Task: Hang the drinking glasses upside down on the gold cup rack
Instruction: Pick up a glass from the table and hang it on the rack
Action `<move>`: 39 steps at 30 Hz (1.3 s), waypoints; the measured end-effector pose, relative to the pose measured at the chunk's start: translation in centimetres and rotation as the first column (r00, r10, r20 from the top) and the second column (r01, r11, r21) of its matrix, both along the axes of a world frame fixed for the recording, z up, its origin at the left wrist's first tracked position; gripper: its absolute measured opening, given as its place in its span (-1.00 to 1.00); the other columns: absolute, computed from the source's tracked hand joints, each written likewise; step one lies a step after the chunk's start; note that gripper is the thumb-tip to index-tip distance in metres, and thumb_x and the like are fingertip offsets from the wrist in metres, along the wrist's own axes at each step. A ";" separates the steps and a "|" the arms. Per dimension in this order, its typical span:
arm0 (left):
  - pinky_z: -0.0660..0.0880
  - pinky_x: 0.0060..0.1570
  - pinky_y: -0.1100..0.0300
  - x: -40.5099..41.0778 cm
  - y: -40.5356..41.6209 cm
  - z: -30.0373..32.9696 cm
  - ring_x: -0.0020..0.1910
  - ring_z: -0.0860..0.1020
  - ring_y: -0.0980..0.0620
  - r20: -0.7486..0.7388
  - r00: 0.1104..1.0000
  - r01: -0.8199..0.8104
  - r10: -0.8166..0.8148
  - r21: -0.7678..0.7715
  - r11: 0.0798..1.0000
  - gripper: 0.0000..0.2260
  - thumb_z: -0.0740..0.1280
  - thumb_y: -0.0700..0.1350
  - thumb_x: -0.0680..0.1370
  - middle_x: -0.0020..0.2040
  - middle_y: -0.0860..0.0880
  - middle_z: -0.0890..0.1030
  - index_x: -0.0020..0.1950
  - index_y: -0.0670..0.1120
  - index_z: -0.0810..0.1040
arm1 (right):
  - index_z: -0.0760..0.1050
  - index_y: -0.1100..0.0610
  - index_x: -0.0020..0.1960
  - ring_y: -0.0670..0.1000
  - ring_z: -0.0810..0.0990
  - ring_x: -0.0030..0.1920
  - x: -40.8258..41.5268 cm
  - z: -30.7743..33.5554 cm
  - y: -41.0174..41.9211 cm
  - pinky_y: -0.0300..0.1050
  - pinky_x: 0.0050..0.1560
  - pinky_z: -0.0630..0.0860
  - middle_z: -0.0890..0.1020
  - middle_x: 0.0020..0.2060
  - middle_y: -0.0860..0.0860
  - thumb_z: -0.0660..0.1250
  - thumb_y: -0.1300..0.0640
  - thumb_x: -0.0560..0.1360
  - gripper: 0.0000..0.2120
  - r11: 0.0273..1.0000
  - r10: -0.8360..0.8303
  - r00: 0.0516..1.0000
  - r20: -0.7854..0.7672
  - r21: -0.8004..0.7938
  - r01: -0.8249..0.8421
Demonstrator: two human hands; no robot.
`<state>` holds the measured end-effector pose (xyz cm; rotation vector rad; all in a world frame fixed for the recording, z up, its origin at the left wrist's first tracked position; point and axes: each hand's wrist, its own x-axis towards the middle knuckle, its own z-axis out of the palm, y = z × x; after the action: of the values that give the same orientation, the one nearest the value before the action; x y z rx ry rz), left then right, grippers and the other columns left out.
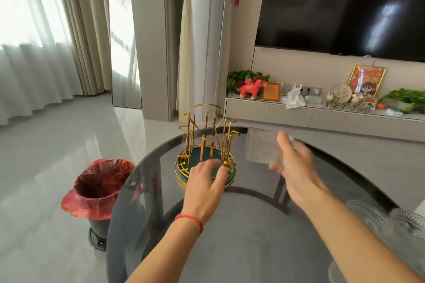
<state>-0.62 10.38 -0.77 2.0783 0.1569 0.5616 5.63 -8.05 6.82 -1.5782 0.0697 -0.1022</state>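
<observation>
The gold cup rack (208, 135) stands on a round teal tray at the far side of the dark glass table (230, 225), and its pegs are bare. My left hand (204, 186) rests at the tray's front rim with fingers spread and nothing in it. To the right of the rack, my right hand (296, 167) grips a clear drinking glass (259, 147), which is blurred by motion and held above the table. More clear ribbed glasses (368, 213) stand at the table's right edge, near my right forearm.
A bin with a red liner (99, 186) stands on the floor left of the table. Behind the table runs a low TV cabinet (299, 115) with ornaments, under a wall TV. Curtains hang at the left.
</observation>
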 end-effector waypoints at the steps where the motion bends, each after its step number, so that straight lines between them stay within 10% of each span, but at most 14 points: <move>1: 0.42 0.30 0.00 0.3 0.3 -0.7 0.30 0.42 0.01 -0.003 0.999 -0.038 0.039 0.172 0.984 -0.70 0.29 0.10 0.58 0.23 0.05 0.58 0.25 0.03 0.59 | 0.40 0.07 0.51 0.02 0.66 -0.05 1.2 1.2 -0.1 0.15 0.11 0.65 0.54 0.38 0.02 0.29 -0.31 0.56 -0.34 0.997 -0.044 0.996 0.082 -0.054 0.049; 5: 0.41 0.28 0.00 0.8 0.8 -2.8 0.30 0.41 0.02 -0.047 0.996 -0.048 0.081 0.485 0.873 -0.65 0.33 0.06 0.53 0.25 0.11 0.58 0.32 0.14 0.59 | 0.38 0.00 0.53 0.10 0.61 0.29 6.0 6.4 2.6 0.24 0.26 0.60 0.52 0.44 0.03 0.37 -0.31 0.45 -0.26 0.962 -0.024 0.948 0.318 -0.250 0.108; 10: 0.41 0.28 0.08 1.7 2.2 -3.2 0.26 0.45 0.07 -0.016 0.997 -0.063 0.081 0.478 0.876 -0.71 0.34 0.04 0.57 0.23 0.12 0.61 0.28 0.13 0.64 | 0.47 0.10 0.41 0.13 0.64 0.16 11.8 7.9 8.3 0.17 0.16 0.66 0.56 0.19 -0.01 0.51 -0.17 0.43 -0.35 0.944 0.016 0.955 0.295 -0.319 0.083; 17: 0.50 0.20 0.12 2.0 3.8 -4.1 0.20 0.47 0.09 -0.020 0.997 -0.053 0.071 0.472 0.880 -0.74 0.37 0.02 0.56 0.18 0.11 0.65 0.23 0.07 0.67 | 0.48 0.14 0.49 0.14 0.56 0.37 16.8 6.4 12.5 0.23 0.32 0.57 0.57 0.42 0.11 0.60 0.01 0.41 -0.29 0.885 0.253 0.932 0.259 -0.452 -0.114; 24: 0.43 0.24 0.09 2.5 3.9 -4.2 0.32 0.41 0.09 -0.097 0.992 -0.035 0.086 0.443 0.896 -0.71 0.32 0.02 0.59 0.29 0.18 0.62 0.30 0.13 0.63 | 0.52 0.02 0.46 0.04 0.37 0.51 18.1 5.1 12.6 0.18 0.50 0.35 0.52 0.48 0.03 0.65 -0.04 0.24 -0.19 0.632 0.613 0.783 0.107 -0.662 -0.404; 36: 0.46 0.19 0.07 2.6 3.4 -3.8 0.32 0.41 0.03 -0.160 0.982 -0.012 0.098 0.467 0.884 -0.69 0.29 -0.07 0.59 0.27 0.14 0.62 0.32 0.10 0.59 | 0.56 0.14 0.40 0.13 0.65 0.25 19.0 3.4 13.5 0.17 0.32 0.59 0.70 0.18 0.07 0.65 0.34 0.31 -0.31 0.436 0.706 0.707 -0.052 -0.754 -0.491; 39: 0.47 0.19 0.07 2.6 3.4 -3.6 0.28 0.42 0.03 -0.177 0.980 0.005 0.094 0.490 0.872 -0.71 0.29 -0.07 0.60 0.25 0.13 0.62 0.31 0.09 0.58 | 0.48 0.09 0.49 0.13 0.54 0.43 18.0 3.7 13.1 0.16 0.43 0.48 0.59 0.40 0.12 0.60 0.36 0.37 -0.26 0.385 0.724 0.687 -0.062 -0.789 -0.478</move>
<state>2.02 13.77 -4.36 2.6346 0.1923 0.4535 23.59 5.00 10.50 -2.3269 -0.9491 0.2712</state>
